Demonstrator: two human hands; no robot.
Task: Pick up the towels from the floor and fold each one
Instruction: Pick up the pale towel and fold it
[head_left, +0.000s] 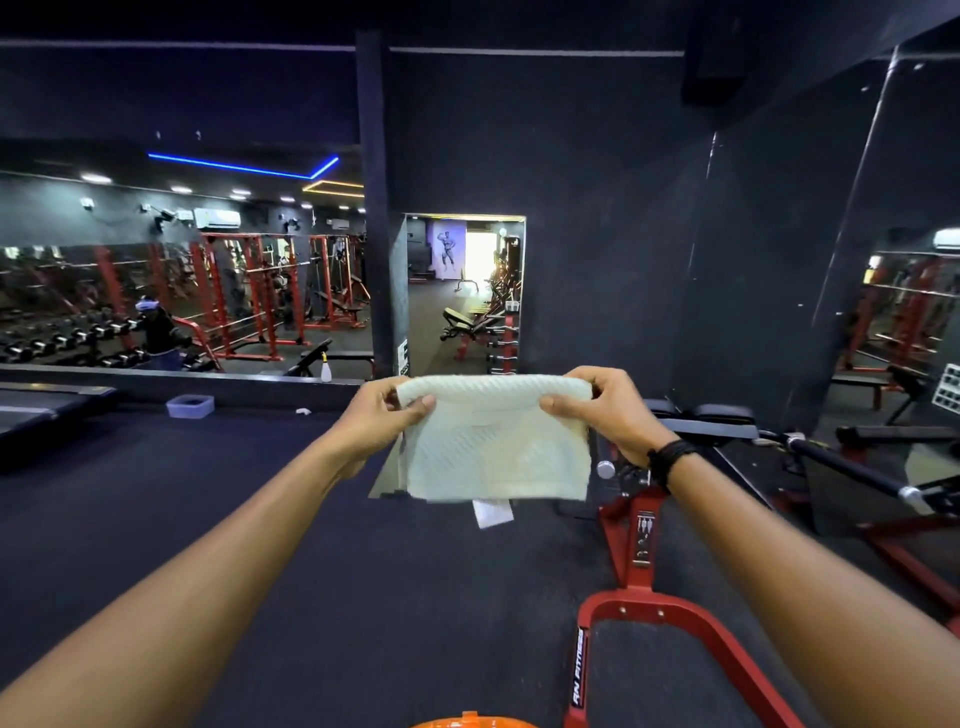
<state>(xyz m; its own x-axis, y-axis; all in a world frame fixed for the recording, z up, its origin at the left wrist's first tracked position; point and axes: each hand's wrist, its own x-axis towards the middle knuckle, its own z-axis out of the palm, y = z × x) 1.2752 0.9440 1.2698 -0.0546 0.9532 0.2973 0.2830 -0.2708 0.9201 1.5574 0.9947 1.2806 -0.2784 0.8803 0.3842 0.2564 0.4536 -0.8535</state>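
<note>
One head-worn wide-angle camera looks forward and slightly down, close over outstretched arms, toward a mirrored gym wall (182, 291).

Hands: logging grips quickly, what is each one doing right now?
Left hand: pinches the upper left corner of the cream ribbed cloth towel.
Right hand: pinches the towel's upper right corner.

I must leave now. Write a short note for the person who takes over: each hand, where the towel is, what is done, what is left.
Left hand: pinches the top left corner of the white towel.
Right hand: pinches the top right corner.
Towel: held up in the air in front of the body, above the dark floor, already doubled over, a label hanging below.
Done: this towel is picked up and partly folded.
Left: finish folding it. No other towels are in view on the floor.
</note>
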